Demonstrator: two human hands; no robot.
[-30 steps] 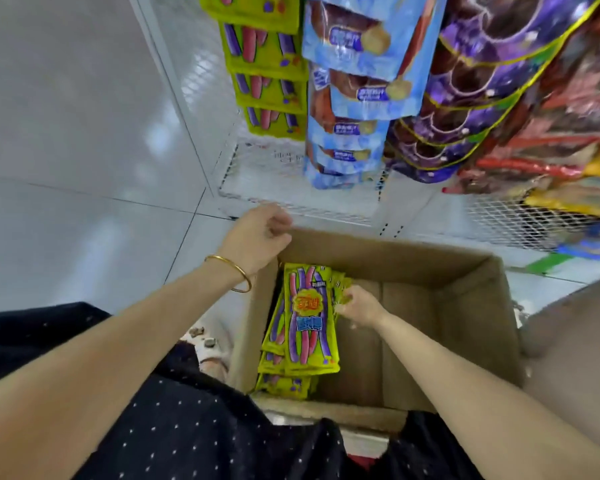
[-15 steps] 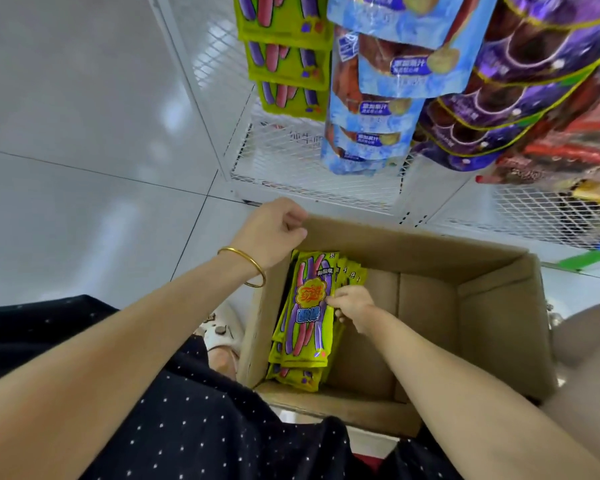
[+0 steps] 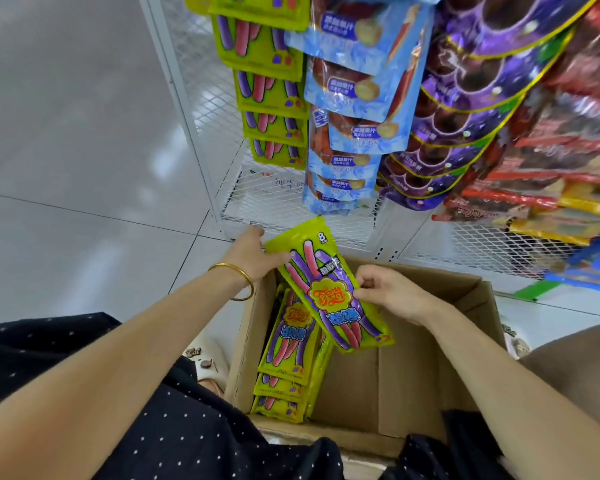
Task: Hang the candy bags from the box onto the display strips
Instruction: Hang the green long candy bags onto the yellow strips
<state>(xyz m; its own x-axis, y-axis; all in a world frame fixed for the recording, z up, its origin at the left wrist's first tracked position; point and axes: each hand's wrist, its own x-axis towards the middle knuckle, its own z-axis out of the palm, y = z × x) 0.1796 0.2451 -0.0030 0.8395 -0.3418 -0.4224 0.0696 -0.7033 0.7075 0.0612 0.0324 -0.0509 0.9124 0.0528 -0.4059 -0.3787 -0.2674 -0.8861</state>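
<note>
We count one cardboard box (image 3: 426, 344). One green candy bag (image 3: 329, 289) is lifted above it; at least three more green bags (image 3: 288, 344) are stacked inside. On the rack, five hanging green bags (image 3: 271, 95) are visible, beside at least five blue bags (image 3: 347, 133) and at least four purple bags (image 3: 465, 109).

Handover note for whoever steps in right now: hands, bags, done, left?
Left hand: holds the top end of the lifted green bag.
Right hand: pinches the same bag at its right edge.
Bag is above the cardboard box, not yet hung.
Done: matching green bags already hang on the left strip.
Left: hang this one, then the stack in the box.
</note>
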